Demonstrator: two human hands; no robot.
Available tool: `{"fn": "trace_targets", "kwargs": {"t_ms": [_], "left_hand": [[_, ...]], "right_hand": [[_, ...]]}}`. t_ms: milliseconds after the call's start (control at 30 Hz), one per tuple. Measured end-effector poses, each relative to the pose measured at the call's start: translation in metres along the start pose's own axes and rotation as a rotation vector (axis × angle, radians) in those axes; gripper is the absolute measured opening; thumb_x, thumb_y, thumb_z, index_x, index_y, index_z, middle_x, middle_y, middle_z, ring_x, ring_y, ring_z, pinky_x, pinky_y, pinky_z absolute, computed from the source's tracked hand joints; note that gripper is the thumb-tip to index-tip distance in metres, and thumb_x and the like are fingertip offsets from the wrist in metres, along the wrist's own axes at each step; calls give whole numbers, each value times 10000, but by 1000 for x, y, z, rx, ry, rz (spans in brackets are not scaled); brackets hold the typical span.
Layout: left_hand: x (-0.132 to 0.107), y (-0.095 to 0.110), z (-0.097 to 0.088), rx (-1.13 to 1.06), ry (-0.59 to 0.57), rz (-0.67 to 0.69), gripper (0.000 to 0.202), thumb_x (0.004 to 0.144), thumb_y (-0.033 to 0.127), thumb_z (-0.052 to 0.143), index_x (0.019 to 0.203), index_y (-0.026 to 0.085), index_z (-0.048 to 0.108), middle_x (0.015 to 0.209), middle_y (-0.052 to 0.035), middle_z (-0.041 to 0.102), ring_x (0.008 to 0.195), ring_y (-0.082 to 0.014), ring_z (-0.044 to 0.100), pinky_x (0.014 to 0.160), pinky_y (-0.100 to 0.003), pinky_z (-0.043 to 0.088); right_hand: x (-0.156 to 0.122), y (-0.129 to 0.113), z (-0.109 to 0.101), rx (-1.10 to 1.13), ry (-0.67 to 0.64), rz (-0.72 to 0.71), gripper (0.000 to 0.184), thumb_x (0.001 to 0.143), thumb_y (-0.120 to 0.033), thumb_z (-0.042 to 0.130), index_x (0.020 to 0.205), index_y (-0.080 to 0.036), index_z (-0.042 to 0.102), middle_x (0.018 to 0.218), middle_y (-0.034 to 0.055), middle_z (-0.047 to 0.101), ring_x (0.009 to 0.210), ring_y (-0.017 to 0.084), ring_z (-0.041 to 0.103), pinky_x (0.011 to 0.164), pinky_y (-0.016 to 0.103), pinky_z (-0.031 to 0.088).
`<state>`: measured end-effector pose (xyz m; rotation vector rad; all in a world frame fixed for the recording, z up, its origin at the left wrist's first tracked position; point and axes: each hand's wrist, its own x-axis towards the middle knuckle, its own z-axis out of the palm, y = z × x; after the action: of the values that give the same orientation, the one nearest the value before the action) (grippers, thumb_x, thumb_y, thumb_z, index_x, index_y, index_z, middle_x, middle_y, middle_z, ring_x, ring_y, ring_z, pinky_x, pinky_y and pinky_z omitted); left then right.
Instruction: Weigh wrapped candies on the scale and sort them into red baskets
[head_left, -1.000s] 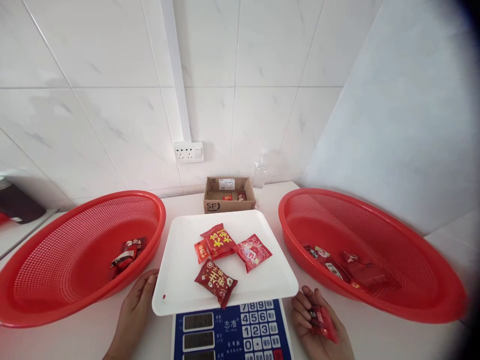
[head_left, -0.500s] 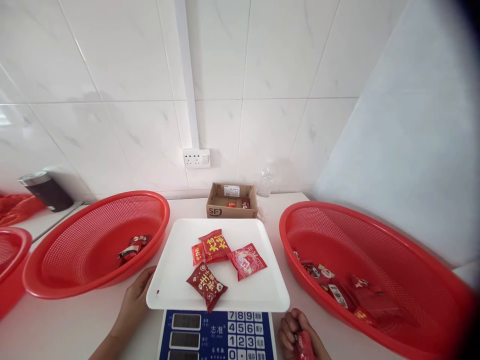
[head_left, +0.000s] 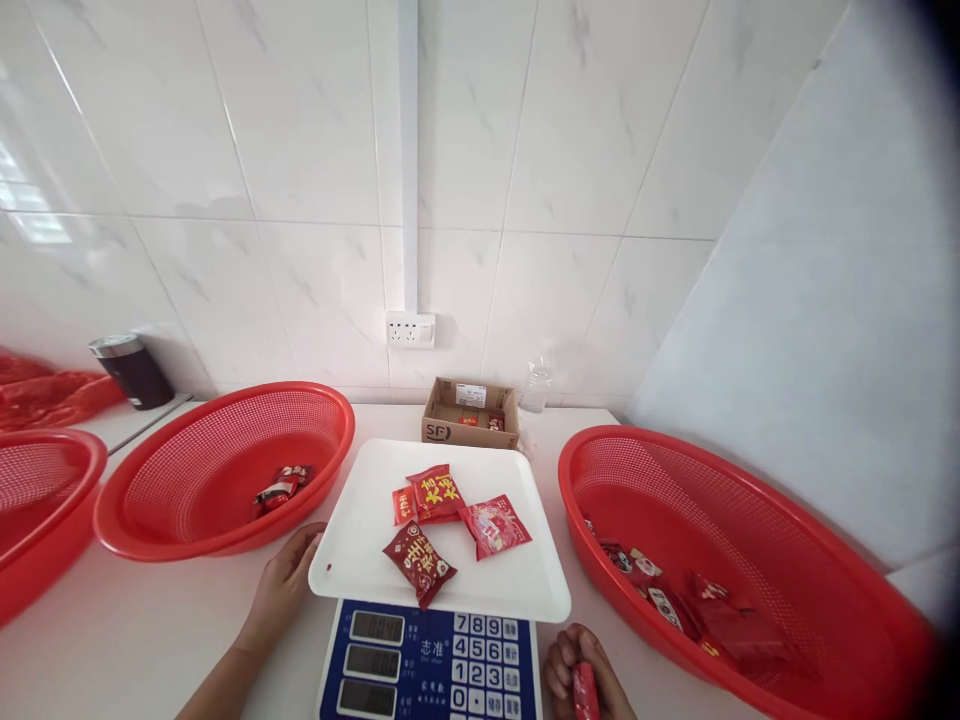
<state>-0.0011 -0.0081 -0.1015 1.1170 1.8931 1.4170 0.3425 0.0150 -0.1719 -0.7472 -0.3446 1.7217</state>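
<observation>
Left basket: The round red plastic mesh basket [head_left: 195, 470] is set on the white desk [head_left: 150, 640] at 9 o'clock of the scale. A few dark-red wrapped sweets [head_left: 281, 487] lie in its bottom.

Left hand: The left hand [head_left: 285, 585] is laid palm down on the desk at 8 o'clock of the tray. Its fingers [head_left: 309, 545] are loosely together, nothing is held, and the fingertips touch the tray's left edge.

Scale: The blue electronic scale with keypad [head_left: 435, 665] carries a flat white plastic tray [head_left: 525, 585]. Four red foil snack packets [head_left: 435, 497] are spread near the tray's middle, two of them overlapping.

Back of desk: A small open cardboard box [head_left: 469, 417] stands at 12 o'clock, with a clear plastic bottle [head_left: 536, 380] just beside it.

Right hand: The right hand [head_left: 581, 675] is seen at 5 o'clock of the tray, low in the frame. Its fingers are curled shut around a small red wrapped packet [head_left: 585, 692], which is held clear of the tray.

Right basket: A second red mesh basket [head_left: 750, 520] is placed at 3 o'clock. More red packets [head_left: 675, 605] are gathered at its near side.

Risk: The reading could be falsified by the left fingertips pressing on the tray edge. The display digits cannot be read from here. The held packet could be dropped beside the tray, since the hand is partly out of view.
</observation>
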Motion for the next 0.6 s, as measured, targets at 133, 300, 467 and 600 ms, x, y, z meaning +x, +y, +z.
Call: {"fn": "trace_targets", "kwargs": {"t_ms": [133,300,467,600], "left_hand": [[-4,-11,-5,-214,64,-56,517,674,642,562,889,184,668,806,-72,685,822,-255,629,713,-335,513],[-6,-19,-15,-705,156,-232,492,683,666,552,798,192,618,703,-27,645,694,-170,597,643,-273,516],[-8,-15,-39,-760,229,-273,424,664,587,640,767,176,628,707,-20,641,677,-149,587,631,-252,508],[-3,-11,-54,-695,212,-275,411,651,555,674,765,163,631,744,-25,653,674,-144,587,653,-261,503]], "right_hand": [[-2,-7,4,100,50,-7,183,644,-302,752,693,-195,612,570,-43,485,505,73,440,449,202,412],[-7,-10,18,175,112,-28,191,592,-239,774,676,-186,612,569,-47,494,503,61,435,447,182,413],[-6,-8,20,119,149,-24,204,591,-232,778,700,-181,615,599,-45,531,543,59,481,483,171,442],[-4,-8,15,33,127,-18,187,625,-255,756,718,-197,604,598,-44,544,557,64,504,511,174,463]]}}
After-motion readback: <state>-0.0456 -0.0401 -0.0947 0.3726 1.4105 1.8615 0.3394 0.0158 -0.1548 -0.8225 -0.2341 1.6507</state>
